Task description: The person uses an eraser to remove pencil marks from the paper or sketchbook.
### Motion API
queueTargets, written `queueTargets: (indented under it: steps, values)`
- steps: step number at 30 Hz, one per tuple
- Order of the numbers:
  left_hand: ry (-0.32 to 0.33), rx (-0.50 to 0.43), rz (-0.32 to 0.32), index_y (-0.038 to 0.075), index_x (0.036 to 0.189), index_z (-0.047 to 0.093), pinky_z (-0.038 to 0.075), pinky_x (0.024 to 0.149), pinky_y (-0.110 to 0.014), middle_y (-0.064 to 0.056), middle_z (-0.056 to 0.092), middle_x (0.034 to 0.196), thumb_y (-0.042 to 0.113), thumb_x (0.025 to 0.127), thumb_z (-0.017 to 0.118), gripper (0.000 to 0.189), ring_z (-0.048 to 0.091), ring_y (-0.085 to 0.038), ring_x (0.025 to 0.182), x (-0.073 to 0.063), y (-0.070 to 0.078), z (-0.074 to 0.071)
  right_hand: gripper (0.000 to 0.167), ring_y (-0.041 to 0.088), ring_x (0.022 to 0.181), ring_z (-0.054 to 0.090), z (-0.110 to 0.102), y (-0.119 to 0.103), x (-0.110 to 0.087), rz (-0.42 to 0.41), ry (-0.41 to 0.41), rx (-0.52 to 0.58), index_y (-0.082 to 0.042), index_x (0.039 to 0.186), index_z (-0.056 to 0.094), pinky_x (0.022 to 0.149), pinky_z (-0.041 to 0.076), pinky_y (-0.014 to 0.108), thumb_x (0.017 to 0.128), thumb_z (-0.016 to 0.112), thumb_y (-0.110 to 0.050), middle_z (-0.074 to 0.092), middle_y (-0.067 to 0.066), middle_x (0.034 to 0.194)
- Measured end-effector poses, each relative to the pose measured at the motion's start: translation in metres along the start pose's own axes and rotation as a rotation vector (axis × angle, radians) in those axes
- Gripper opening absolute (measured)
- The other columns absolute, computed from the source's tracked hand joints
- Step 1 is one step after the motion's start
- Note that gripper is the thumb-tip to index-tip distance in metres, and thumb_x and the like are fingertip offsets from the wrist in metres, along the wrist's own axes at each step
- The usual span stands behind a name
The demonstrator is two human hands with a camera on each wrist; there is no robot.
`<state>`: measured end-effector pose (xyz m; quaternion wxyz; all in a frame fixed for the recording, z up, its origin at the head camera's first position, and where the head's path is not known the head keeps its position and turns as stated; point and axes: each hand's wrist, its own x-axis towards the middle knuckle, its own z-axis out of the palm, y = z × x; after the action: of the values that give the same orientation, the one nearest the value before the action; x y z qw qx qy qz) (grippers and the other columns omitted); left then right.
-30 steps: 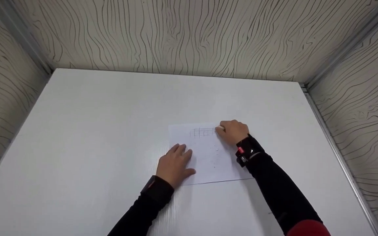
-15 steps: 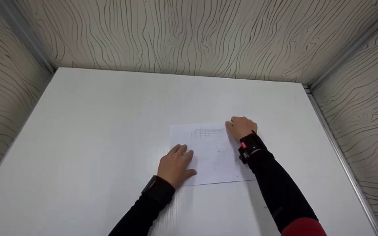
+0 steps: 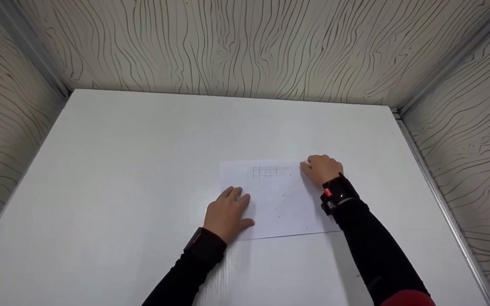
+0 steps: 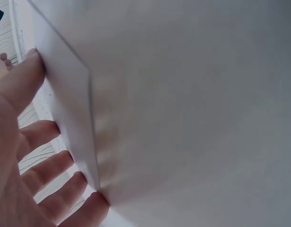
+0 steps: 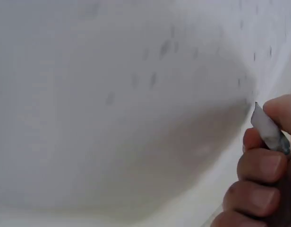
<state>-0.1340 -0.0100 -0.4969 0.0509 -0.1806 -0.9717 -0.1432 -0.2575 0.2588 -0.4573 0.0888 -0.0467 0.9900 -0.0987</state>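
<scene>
A white sheet of paper (image 3: 266,212) lies on the white table, with a pencil-drawn grid (image 3: 266,171) near its far edge. My left hand (image 3: 226,214) rests spread on the sheet's left side, fingers and thumb apart; in the left wrist view its fingertips (image 4: 48,126) touch the paper (image 4: 72,90) by its edge. My right hand (image 3: 322,170), at the far right part of the sheet, pinches a small whitish eraser (image 5: 266,127) with a darkened end between thumb and curled fingers. The eraser's tip is right at the paper. Grid lines look fainter toward this hand.
Small dark crumbs (image 3: 283,195) are scattered on the sheet. The white tabletop (image 3: 143,148) stretches around it, bounded by wood-grain patterned panels (image 3: 245,46) at the back and sides. A metal rail (image 3: 440,199) runs along the right side.
My right hand has slid to the right along the sheet's far edge with the eraser, uncovering more of the faint lines. The left hand has kept its place.
</scene>
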Motion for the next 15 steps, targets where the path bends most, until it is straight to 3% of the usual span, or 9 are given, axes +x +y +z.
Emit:
queueTargets:
  steps: [4,9,11,15]
  values:
    - [0.003,-0.027,-0.006,0.012,0.124,0.072,0.058,0.09,-0.045,-0.012,0.065,0.131,0.042,0.077,0.09,0.058,0.059,-0.032,0.127,-0.002,0.0,0.0,0.035,0.029,0.074,0.06,0.002,-0.011,-0.004,-0.005,-0.01,0.007,0.001,0.1,0.069,0.07,0.051,0.046,0.105,0.052,-0.029,0.066,0.013,0.085]
    - [-0.01,-0.044,-0.007,0.012,0.125,0.072,0.057,0.092,-0.045,-0.012,0.064,0.132,0.041,0.078,0.089,0.059,0.058,-0.033,0.128,0.0,0.003,-0.002,0.032,0.027,0.073,0.059,0.016,-0.031,-0.008,-0.1,-0.067,0.009,-0.005,0.09,0.067,0.067,0.05,0.045,0.101,0.055,-0.032,0.063,0.009,0.079]
    - [-0.011,-0.043,-0.004,0.012,0.126,0.072,0.057,0.092,-0.045,-0.012,0.064,0.133,0.041,0.078,0.089,0.058,0.058,-0.032,0.128,0.0,0.004,-0.002,0.031,0.026,0.072,0.057,0.018,-0.026,-0.01,-0.097,-0.068,0.008,-0.006,0.085,0.065,0.066,0.049,0.044,0.1,0.055,-0.032,0.061,0.008,0.077]
    - [-0.004,-0.045,-0.004,0.011,0.126,0.072,0.057,0.092,-0.045,-0.012,0.065,0.132,0.04,0.078,0.089,0.058,0.058,-0.032,0.128,0.0,0.004,-0.004,0.029,0.026,0.068,0.051,0.011,0.003,-0.014,0.0,0.005,0.003,-0.005,0.082,0.06,0.062,0.044,0.042,0.101,0.055,-0.026,0.055,0.008,0.073]
